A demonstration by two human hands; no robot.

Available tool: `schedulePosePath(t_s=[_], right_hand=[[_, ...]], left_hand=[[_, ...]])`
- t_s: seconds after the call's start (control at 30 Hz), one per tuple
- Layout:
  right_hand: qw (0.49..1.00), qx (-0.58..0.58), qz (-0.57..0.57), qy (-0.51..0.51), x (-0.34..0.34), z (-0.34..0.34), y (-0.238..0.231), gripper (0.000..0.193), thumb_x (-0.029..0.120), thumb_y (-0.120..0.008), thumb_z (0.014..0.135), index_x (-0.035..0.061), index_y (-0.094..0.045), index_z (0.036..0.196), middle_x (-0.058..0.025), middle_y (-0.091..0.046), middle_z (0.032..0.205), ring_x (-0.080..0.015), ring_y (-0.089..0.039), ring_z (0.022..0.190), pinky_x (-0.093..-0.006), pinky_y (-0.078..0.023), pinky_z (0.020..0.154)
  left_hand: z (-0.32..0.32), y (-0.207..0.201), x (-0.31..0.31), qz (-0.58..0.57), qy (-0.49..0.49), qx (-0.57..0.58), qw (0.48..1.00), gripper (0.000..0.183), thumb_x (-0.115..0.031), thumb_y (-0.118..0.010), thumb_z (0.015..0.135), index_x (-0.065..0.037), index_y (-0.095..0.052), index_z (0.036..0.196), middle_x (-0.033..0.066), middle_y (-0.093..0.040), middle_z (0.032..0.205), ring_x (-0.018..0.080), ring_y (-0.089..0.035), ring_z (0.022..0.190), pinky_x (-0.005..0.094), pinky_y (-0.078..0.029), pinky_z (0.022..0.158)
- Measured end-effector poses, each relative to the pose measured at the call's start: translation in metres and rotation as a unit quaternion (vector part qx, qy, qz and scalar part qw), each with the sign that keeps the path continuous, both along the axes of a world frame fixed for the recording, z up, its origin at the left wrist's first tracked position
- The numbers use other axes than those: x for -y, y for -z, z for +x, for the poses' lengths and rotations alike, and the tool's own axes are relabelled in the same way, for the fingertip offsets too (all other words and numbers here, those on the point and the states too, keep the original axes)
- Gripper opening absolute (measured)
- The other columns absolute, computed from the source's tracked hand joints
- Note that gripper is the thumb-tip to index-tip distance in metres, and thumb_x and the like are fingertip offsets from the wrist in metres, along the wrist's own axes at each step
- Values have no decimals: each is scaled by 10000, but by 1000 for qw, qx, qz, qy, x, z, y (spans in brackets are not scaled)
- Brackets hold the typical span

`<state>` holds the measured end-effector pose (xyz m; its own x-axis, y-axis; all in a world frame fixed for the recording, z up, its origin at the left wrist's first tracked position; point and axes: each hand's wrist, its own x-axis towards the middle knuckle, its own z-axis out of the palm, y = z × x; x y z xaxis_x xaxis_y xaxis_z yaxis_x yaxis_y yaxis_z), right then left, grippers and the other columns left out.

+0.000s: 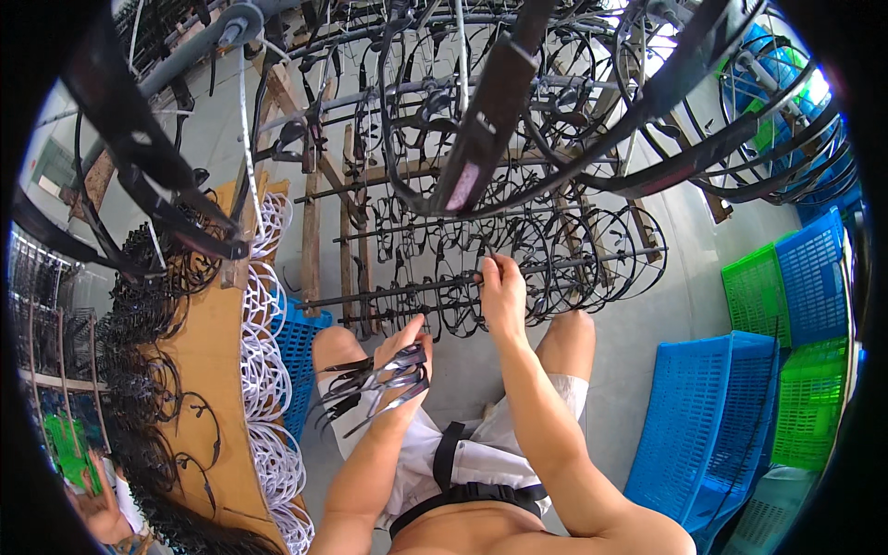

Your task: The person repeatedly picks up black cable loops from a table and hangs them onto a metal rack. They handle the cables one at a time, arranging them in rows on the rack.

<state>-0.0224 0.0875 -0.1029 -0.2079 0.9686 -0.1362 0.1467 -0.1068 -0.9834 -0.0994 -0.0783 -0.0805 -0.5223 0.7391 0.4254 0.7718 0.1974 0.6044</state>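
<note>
My left hand is closed on a bunch of thin, glossy black strips, which fan out below the palm over my thigh. Farther right, my right hand pinches with thumb and fingertips beside a dark horizontal rod. Whatever those fingertips hold is too small or hidden to name. Several black curved strips hang in loops from this rod and from the parallel ones behind it. My two hands are apart.
Large black straps hang close overhead. At left, white loops and dark strips line a brown board, with a blue basket beside it. Blue crates and green crates stand right. Another person is at lower left.
</note>
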Motion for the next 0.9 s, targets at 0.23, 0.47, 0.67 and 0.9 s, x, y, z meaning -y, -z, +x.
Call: schedulePosePath(t_s=[0.23,0.47,0.67,0.9], right_hand=[[987,-132,-86,11,-13,-20,3,221,195,-539,949,0,-576,1047,-7,-592,755,-40,-475,608,-179,-359,513],[974,-202,-101,11,-3,-11,-6,289,187,-543,952,-33,-556,1140,-23,-617,802,-33,-450,575,-187,-345,486],[973,-205,-57,-86,9,19,10,271,138,-516,953,5,-527,1189,-9,-596,919,-49,-518,744,-198,-403,579],[967,-210,-60,-127,41,53,32,267,152,-538,950,4,-539,1173,24,-543,975,-46,-473,842,-189,-402,740]], left_hand=[[6,14,-6,-11,-36,22,999,127,-89,-661,810,-40,-618,920,156,-650,779,323,-627,696,392,-493,639],[8,22,-5,-11,-49,82,995,127,-79,-655,824,-23,-626,933,144,-650,795,271,-632,705,352,-497,656],[3,36,-14,75,-46,126,988,131,-127,-647,856,-53,-618,960,126,-658,798,270,-634,709,363,-502,659],[2,20,-27,100,-38,241,965,155,-138,-625,898,0,-614,966,106,-656,795,198,-626,699,302,-491,653]])
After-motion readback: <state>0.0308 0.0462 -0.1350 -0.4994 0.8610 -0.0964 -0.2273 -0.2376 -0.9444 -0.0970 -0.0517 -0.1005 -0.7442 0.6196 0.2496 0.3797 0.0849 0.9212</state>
